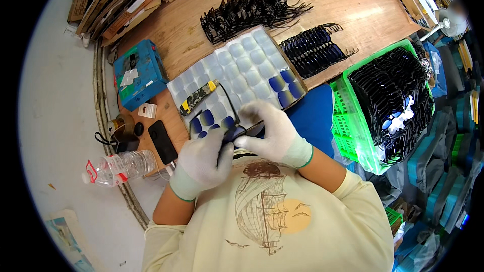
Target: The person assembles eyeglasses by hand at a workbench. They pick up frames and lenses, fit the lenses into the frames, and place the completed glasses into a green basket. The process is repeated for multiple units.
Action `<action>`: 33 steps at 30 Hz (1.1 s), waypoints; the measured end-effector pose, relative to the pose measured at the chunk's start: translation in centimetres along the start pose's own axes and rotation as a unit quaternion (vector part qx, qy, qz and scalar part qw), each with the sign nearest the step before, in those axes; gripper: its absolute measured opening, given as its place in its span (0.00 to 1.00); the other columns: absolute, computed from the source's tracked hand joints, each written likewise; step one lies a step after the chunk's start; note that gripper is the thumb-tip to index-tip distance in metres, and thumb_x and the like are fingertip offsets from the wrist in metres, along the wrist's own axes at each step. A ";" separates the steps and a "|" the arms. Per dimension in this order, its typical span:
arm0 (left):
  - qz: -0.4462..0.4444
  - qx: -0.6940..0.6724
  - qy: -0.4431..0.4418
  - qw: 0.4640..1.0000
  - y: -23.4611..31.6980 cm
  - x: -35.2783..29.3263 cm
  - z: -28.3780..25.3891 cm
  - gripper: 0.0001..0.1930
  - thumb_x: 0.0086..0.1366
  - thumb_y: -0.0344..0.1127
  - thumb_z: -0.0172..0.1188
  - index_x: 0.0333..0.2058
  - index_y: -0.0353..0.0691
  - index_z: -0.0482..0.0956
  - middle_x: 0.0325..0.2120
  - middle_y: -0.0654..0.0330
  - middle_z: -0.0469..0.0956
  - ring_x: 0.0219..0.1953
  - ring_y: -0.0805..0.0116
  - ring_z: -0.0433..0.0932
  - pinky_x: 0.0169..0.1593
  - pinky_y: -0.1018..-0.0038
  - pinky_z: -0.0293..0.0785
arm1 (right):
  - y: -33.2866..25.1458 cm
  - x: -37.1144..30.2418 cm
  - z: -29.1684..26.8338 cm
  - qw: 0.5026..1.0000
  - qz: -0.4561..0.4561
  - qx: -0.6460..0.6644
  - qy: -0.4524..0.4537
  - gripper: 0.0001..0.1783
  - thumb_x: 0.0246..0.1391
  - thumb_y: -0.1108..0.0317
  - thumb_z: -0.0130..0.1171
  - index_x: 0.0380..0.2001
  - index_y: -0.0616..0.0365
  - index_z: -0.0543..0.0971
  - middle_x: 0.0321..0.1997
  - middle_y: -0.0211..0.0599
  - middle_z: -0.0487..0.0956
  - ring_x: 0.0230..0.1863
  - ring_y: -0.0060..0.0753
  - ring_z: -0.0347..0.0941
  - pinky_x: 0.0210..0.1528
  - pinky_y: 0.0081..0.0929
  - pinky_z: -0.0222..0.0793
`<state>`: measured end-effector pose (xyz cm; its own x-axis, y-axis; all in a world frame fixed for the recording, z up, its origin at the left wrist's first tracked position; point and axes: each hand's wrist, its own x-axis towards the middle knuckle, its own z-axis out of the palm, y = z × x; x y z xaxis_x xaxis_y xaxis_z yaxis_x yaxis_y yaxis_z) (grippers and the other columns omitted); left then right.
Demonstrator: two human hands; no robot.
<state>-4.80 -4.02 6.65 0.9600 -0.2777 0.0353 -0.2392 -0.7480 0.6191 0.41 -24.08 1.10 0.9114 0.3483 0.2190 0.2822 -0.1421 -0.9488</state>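
In front of my chest, my gloved left hand (201, 163) and gloved right hand (276, 136) are closed on a pair of black-framed glasses (253, 130) with dark lenses. One thin temple arm sticks up past my right fingers; the fingers hide part of the frame. Just beyond lies a shallow cardboard tray (291, 64) of lenses in rows, many clear or greyish. A few dark blue lenses (277, 83) sit at its right corner, others near my left hand. A yellow and camouflage-patterned utility knife (199, 96) rests across the tray's left part.
Black glasses frames (247, 12) are heaped behind the tray, with a row of dark-lensed glasses (312, 50) beside them. A green basket (348, 121) full of glasses stands right. Leftward are a blue box (141, 73), a phone (162, 142) and a plastic bottle (121, 167).
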 end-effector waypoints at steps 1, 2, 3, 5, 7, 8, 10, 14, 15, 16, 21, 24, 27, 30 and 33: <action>0.019 0.033 -0.046 0.998 0.2 0.3 -0.3 0.08 0.62 0.30 0.60 0.39 0.34 0.78 0.22 0.49 0.79 0.23 0.48 0.80 0.26 0.60 0.75 | 0.3 -0.2 -0.3 0.999 -0.029 -0.031 0.010 0.19 0.47 0.63 0.73 0.39 0.62 0.80 0.47 0.49 0.76 0.51 0.50 0.72 0.57 0.42 0.68; 0.033 0.068 -0.088 0.993 0.5 0.4 -0.6 0.07 0.62 0.31 0.61 0.38 0.36 0.78 0.21 0.50 0.79 0.23 0.48 0.80 0.26 0.59 0.75 | 0.6 -0.3 -0.4 0.996 -0.059 -0.061 0.016 0.23 0.43 0.63 0.75 0.42 0.60 0.80 0.55 0.51 0.74 0.60 0.54 0.68 0.66 0.46 0.64; 0.048 0.101 -0.131 0.985 0.6 0.5 -0.7 0.06 0.63 0.32 0.61 0.37 0.37 0.78 0.21 0.50 0.79 0.24 0.48 0.81 0.26 0.59 0.75 | 1.0 -0.5 -1.0 0.993 -0.097 -0.047 -0.051 0.22 0.43 0.63 0.74 0.42 0.60 0.80 0.53 0.50 0.75 0.59 0.54 0.69 0.65 0.47 0.64; 0.036 -0.025 -0.147 0.988 -1.0 0.5 -0.7 0.12 0.63 0.40 0.63 0.38 0.36 0.82 0.22 0.54 0.80 0.22 0.59 0.81 0.31 0.65 0.77 | 1.8 -0.7 -1.7 0.969 -0.170 -0.019 -0.179 0.21 0.43 0.64 0.74 0.41 0.60 0.80 0.48 0.49 0.76 0.56 0.53 0.71 0.65 0.50 0.64; -0.012 -0.234 -0.119 0.965 -4.5 1.3 -0.3 0.15 0.63 0.42 0.63 0.38 0.34 0.83 0.23 0.53 0.81 0.24 0.63 0.81 0.33 0.66 0.77 | 1.8 -1.3 -2.1 0.969 -0.161 -0.003 -0.186 0.13 0.46 0.65 0.71 0.32 0.60 0.80 0.30 0.48 0.75 0.40 0.54 0.75 0.55 0.43 0.71; -0.083 -0.197 -0.038 0.976 -5.8 2.2 0.8 0.16 0.64 0.43 0.63 0.39 0.34 0.83 0.24 0.53 0.81 0.25 0.64 0.81 0.34 0.68 0.77 | 1.5 -1.4 -3.1 0.966 -0.133 -0.027 -0.221 0.11 0.47 0.65 0.69 0.30 0.60 0.80 0.27 0.48 0.74 0.37 0.55 0.75 0.52 0.43 0.72; -0.156 -0.024 -0.026 0.987 -10.1 3.1 3.9 0.17 0.65 0.44 0.61 0.39 0.33 0.83 0.31 0.49 0.83 0.34 0.58 0.83 0.39 0.65 0.78 | 0.6 -1.1 -3.8 0.968 -0.117 -0.032 -0.219 0.09 0.51 0.66 0.65 0.26 0.62 0.81 0.21 0.50 0.74 0.29 0.57 0.74 0.45 0.42 0.75; -0.158 0.204 -0.157 0.953 -11.6 3.1 9.4 0.25 0.60 0.49 0.68 0.48 0.35 0.78 0.53 0.46 0.74 0.57 0.43 0.73 0.55 0.57 0.77 | -0.6 -1.5 -3.3 0.991 -0.047 0.003 -0.124 0.21 0.54 0.72 0.60 0.51 0.69 0.78 0.36 0.55 0.81 0.35 0.56 0.79 0.48 0.40 0.76; -0.173 0.201 -0.142 0.954 -11.4 3.0 9.5 0.25 0.60 0.49 0.68 0.48 0.35 0.78 0.52 0.46 0.74 0.56 0.44 0.74 0.55 0.57 0.77 | -0.7 -1.8 -3.0 0.991 -0.032 0.004 -0.126 0.25 0.54 0.73 0.59 0.56 0.69 0.73 0.39 0.56 0.81 0.38 0.56 0.79 0.50 0.39 0.76; -0.189 0.198 -0.127 0.954 -11.0 2.8 9.4 0.25 0.60 0.48 0.68 0.47 0.35 0.78 0.50 0.46 0.75 0.55 0.44 0.75 0.55 0.57 0.77 | -0.7 -2.0 -2.7 0.991 -0.018 0.006 -0.129 0.29 0.55 0.75 0.57 0.61 0.70 0.68 0.43 0.58 0.81 0.40 0.55 0.80 0.51 0.38 0.76; -0.247 0.127 -0.106 0.955 -9.1 3.1 8.3 0.25 0.58 0.44 0.71 0.47 0.35 0.76 0.48 0.42 0.76 0.52 0.42 0.78 0.55 0.54 0.77 | 1.2 -2.7 -1.0 0.964 0.074 0.220 -0.128 0.34 0.58 0.84 0.44 0.68 0.66 0.52 0.58 0.51 0.74 0.51 0.33 0.76 0.57 0.33 0.73; -0.227 0.128 -0.100 0.960 -9.7 2.8 8.5 0.24 0.58 0.44 0.71 0.46 0.34 0.76 0.48 0.41 0.75 0.52 0.42 0.78 0.54 0.53 0.77 | 0.6 -1.9 -1.3 0.979 0.059 0.147 -0.124 0.30 0.60 0.84 0.41 0.66 0.66 0.52 0.47 0.46 0.78 0.43 0.31 0.78 0.50 0.33 0.76; -0.176 0.108 -0.069 0.976 -11.2 2.4 8.5 0.22 0.60 0.42 0.69 0.45 0.32 0.76 0.43 0.44 0.77 0.44 0.47 0.80 0.48 0.58 0.77 | 0.8 -1.8 -0.9 0.992 0.064 0.073 -0.079 0.25 0.60 0.80 0.45 0.61 0.67 0.58 0.39 0.49 0.81 0.35 0.44 0.81 0.41 0.38 0.78; -0.184 -0.052 -0.065 0.979 -9.4 2.2 6.3 0.16 0.63 0.38 0.66 0.42 0.32 0.76 0.34 0.51 0.78 0.33 0.60 0.80 0.40 0.67 0.77 | 1.4 -2.0 -1.0 0.996 0.068 -0.008 -0.051 0.24 0.59 0.76 0.49 0.59 0.68 0.61 0.32 0.54 0.81 0.32 0.58 0.81 0.36 0.45 0.77; -0.189 -0.303 -0.051 0.933 -5.5 1.8 2.9 0.10 0.67 0.31 0.62 0.41 0.33 0.75 0.29 0.62 0.77 0.28 0.78 0.75 0.34 0.78 0.73 | 1.3 -1.7 -0.7 0.992 0.069 -0.035 -0.098 0.24 0.58 0.74 0.51 0.57 0.69 0.62 0.30 0.57 0.80 0.32 0.63 0.79 0.35 0.49 0.75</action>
<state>-2.20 -2.16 1.02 0.9330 -0.1412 -0.3310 0.2696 -0.3351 0.9028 -0.57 -25.55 -0.33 0.8691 0.4936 0.0320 0.1846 -0.2637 -0.9468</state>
